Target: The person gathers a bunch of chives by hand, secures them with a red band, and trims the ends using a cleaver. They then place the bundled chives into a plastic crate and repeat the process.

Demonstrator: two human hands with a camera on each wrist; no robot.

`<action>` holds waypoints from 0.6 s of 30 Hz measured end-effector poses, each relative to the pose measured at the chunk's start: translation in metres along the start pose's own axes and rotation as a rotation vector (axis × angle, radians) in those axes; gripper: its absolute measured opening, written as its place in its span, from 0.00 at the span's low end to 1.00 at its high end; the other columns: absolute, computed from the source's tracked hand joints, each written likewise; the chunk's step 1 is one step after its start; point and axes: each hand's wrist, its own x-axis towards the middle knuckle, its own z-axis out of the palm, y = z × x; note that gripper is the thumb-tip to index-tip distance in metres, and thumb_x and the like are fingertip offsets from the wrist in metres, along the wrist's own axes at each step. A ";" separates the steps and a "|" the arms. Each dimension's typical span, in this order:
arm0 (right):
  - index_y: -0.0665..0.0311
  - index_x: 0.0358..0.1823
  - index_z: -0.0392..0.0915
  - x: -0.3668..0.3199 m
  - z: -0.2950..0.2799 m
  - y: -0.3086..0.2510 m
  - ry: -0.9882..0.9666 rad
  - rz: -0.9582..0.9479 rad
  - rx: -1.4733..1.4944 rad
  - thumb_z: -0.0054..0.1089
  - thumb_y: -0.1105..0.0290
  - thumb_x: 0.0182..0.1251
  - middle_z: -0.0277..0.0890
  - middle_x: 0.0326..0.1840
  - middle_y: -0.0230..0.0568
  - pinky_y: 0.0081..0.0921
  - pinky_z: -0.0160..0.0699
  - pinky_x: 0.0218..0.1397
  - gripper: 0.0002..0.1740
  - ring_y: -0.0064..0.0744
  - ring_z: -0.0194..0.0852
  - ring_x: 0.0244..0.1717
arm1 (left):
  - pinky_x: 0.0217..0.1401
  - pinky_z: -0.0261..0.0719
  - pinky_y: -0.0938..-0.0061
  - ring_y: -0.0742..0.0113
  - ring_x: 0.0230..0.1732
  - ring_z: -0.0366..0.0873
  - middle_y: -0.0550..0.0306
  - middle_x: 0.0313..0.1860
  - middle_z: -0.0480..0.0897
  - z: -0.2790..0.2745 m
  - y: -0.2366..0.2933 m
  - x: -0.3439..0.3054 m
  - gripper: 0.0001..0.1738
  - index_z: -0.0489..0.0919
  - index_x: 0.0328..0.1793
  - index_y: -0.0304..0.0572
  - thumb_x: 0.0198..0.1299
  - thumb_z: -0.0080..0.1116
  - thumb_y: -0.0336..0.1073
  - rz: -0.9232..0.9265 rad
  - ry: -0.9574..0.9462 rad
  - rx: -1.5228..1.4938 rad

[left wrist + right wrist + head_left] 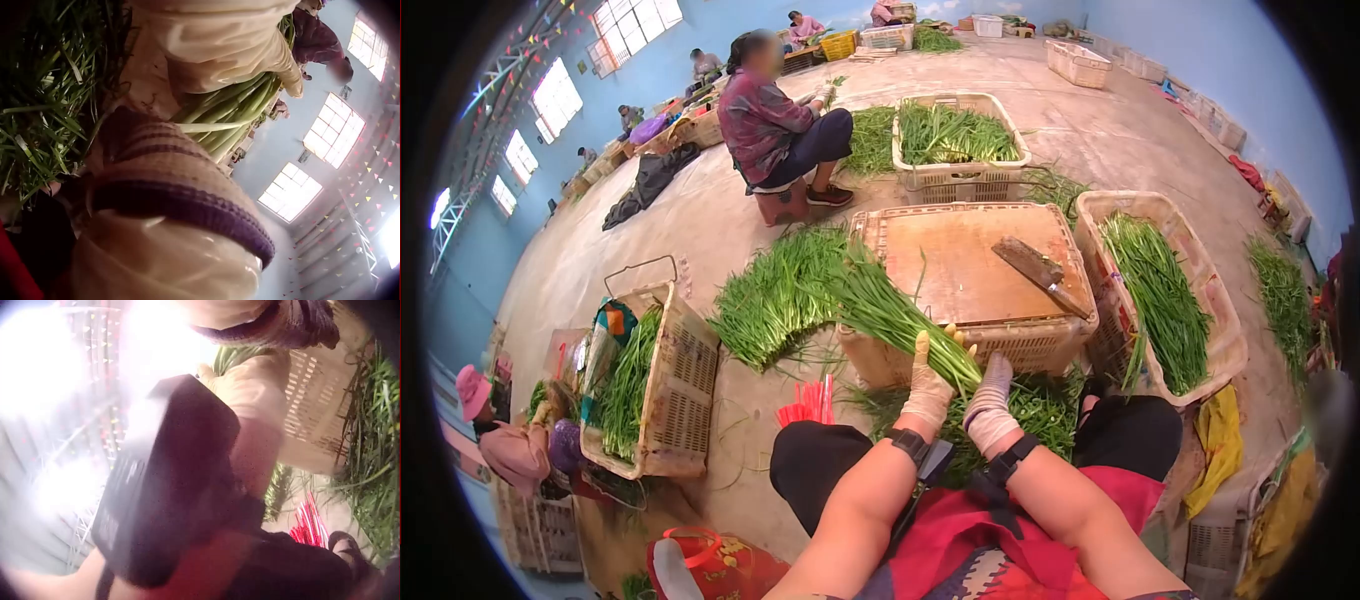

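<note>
My left hand [928, 385], in a cream glove, grips a bunch of long green chives [890, 310] around its pale lower stalks, thumb on the near side. The leafy tops slant up and left over the corner of a board-topped crate. My right hand [990, 400], in a knit glove with purple bands, lies against the stalk ends with its fingers extended. The left wrist view shows pale stalks [231, 115] between both gloves; the right hand's fingertips are hidden there. In the right wrist view, a black wrist device [175, 481] covers part of my left forearm.
A cleaver [1040, 275] lies on the wooden board [940, 250]. Loose chives [775, 300] are heaped on the floor to the left. Crates of chives stand at right [1230, 320] and left [685, 390]. Red ties [808, 403] lie by my knee. A person [775, 130] sits ahead.
</note>
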 end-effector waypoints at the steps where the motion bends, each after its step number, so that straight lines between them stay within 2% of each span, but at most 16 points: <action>1: 0.75 0.64 0.68 0.003 -0.005 -0.014 -0.099 -0.123 -0.072 0.57 0.57 0.73 0.76 0.55 0.55 0.35 0.67 0.68 0.29 0.47 0.73 0.58 | 0.63 0.81 0.49 0.59 0.50 0.84 0.55 0.47 0.86 0.001 0.002 -0.001 0.26 0.82 0.54 0.39 0.60 0.69 0.51 0.010 -0.015 0.020; 3: 0.73 0.66 0.68 0.002 -0.016 -0.040 -0.089 -0.650 -0.606 0.63 0.60 0.70 0.76 0.57 0.59 0.36 0.69 0.67 0.31 0.50 0.74 0.60 | 0.63 0.82 0.52 0.57 0.51 0.84 0.53 0.49 0.86 0.003 0.005 0.001 0.24 0.81 0.56 0.38 0.60 0.69 0.47 0.024 -0.053 0.056; 4: 0.67 0.66 0.70 0.004 -0.021 -0.053 -0.230 -0.809 -0.520 0.69 0.63 0.63 0.78 0.55 0.57 0.39 0.74 0.63 0.32 0.52 0.77 0.57 | 0.62 0.82 0.53 0.56 0.52 0.83 0.51 0.49 0.86 0.000 0.006 0.004 0.22 0.81 0.58 0.37 0.62 0.66 0.42 0.034 -0.043 0.052; 7: 0.60 0.67 0.69 -0.002 -0.027 -0.106 -0.864 -0.902 -0.878 0.69 0.68 0.58 0.81 0.50 0.53 0.44 0.78 0.56 0.34 0.54 0.80 0.52 | 0.60 0.82 0.53 0.55 0.53 0.83 0.48 0.52 0.85 -0.013 0.014 0.008 0.23 0.80 0.60 0.36 0.63 0.64 0.41 -0.111 -0.164 0.050; 8: 0.56 0.68 0.67 -0.010 -0.019 -0.118 -0.871 -1.006 -1.003 0.66 0.70 0.56 0.82 0.44 0.50 0.47 0.80 0.51 0.36 0.55 0.81 0.48 | 0.58 0.83 0.54 0.55 0.54 0.83 0.46 0.53 0.85 -0.018 0.015 0.010 0.23 0.79 0.61 0.35 0.63 0.62 0.40 -0.095 -0.177 0.073; 11: 0.56 0.69 0.64 -0.006 -0.002 -0.120 -0.986 -0.810 -1.203 0.65 0.70 0.58 0.83 0.41 0.50 0.48 0.80 0.48 0.36 0.56 0.81 0.44 | 0.58 0.82 0.54 0.54 0.54 0.82 0.47 0.52 0.85 -0.008 0.010 0.000 0.20 0.80 0.58 0.35 0.62 0.63 0.38 0.051 -0.117 0.162; 12: 0.56 0.72 0.63 0.000 -0.001 -0.113 -1.012 -0.859 -1.187 0.63 0.71 0.60 0.81 0.33 0.44 0.39 0.81 0.43 0.37 0.46 0.82 0.35 | 0.61 0.82 0.51 0.53 0.51 0.83 0.48 0.51 0.85 -0.019 0.011 0.008 0.18 0.80 0.55 0.35 0.61 0.63 0.34 0.046 -0.059 0.109; 15: 0.55 0.74 0.64 0.023 -0.008 -0.083 -0.918 -0.393 -0.698 0.62 0.73 0.62 0.77 0.29 0.36 0.28 0.78 0.39 0.36 0.28 0.77 0.30 | 0.60 0.82 0.49 0.53 0.48 0.84 0.49 0.50 0.85 -0.018 0.017 0.007 0.17 0.80 0.54 0.39 0.59 0.64 0.32 0.031 -0.070 0.101; 16: 0.60 0.73 0.67 0.024 -0.007 -0.098 -0.863 -0.216 -0.445 0.61 0.74 0.62 0.71 0.27 0.32 0.21 0.74 0.36 0.34 0.18 0.69 0.28 | 0.57 0.84 0.48 0.55 0.44 0.84 0.49 0.49 0.85 -0.004 0.016 -0.002 0.21 0.78 0.58 0.44 0.57 0.65 0.31 0.055 -0.010 0.101; 17: 0.67 0.70 0.69 0.027 -0.023 -0.123 -0.915 0.041 -0.364 0.61 0.73 0.63 0.79 0.37 0.40 0.24 0.78 0.46 0.32 0.26 0.78 0.38 | 0.58 0.84 0.49 0.55 0.43 0.84 0.49 0.48 0.85 -0.001 0.019 -0.004 0.22 0.78 0.59 0.44 0.56 0.64 0.32 0.046 -0.029 0.114; 18: 0.68 0.70 0.68 0.057 -0.042 -0.111 -1.026 -0.143 -0.770 0.62 0.72 0.64 0.80 0.45 0.44 0.26 0.77 0.54 0.32 0.30 0.78 0.47 | 0.58 0.84 0.50 0.56 0.42 0.84 0.49 0.47 0.85 0.001 0.024 -0.006 0.23 0.77 0.60 0.44 0.56 0.64 0.32 0.038 -0.048 0.126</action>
